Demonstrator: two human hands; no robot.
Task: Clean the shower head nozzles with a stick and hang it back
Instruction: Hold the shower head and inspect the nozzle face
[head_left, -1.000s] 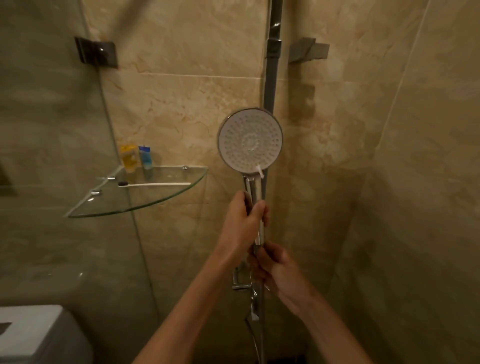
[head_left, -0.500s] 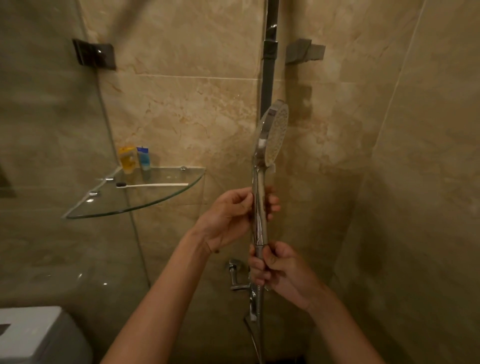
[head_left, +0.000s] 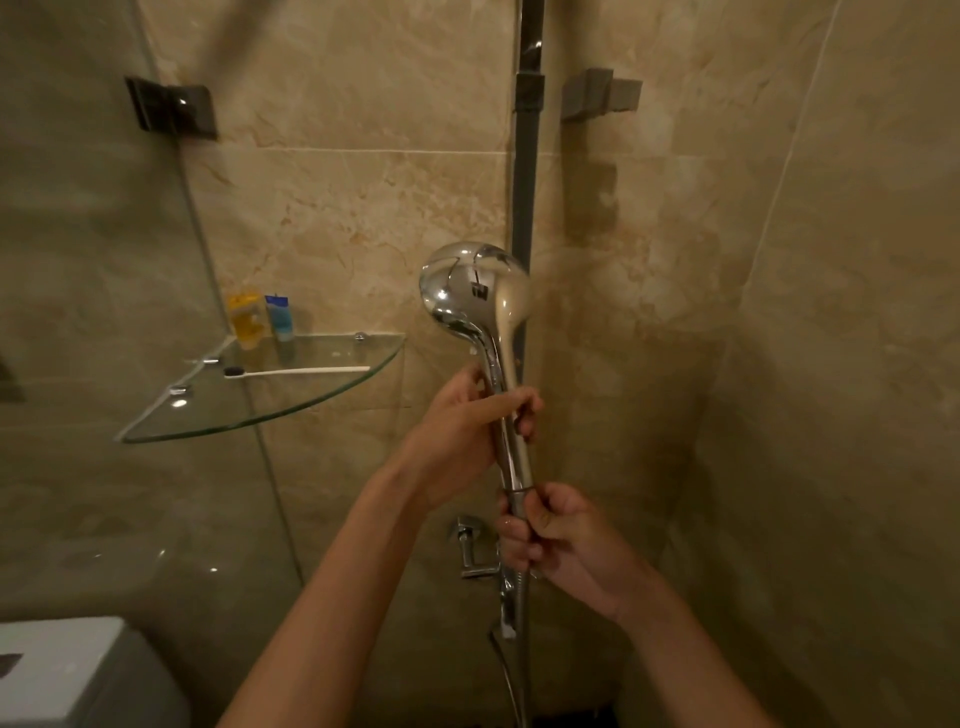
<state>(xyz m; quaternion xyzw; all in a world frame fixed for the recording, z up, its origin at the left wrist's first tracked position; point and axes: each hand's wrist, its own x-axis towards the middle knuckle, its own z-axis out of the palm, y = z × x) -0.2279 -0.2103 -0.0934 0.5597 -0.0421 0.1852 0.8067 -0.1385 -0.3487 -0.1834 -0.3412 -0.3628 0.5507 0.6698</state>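
Two bottles (head_left: 262, 316), one toothbrush (head_left: 296, 370), one shower head (head_left: 475, 291).

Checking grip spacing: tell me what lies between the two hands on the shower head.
Head view: only a bare stretch of chrome handle separates the left hand from the right hand.

Shower head (head_left: 475, 291) shows me its chrome back only, nozzles hidden. My left grip (head_left: 470, 431) covers mid-handle. Hose runs off bottom edge. Bottle labels (head_left: 279, 317) too small to read.
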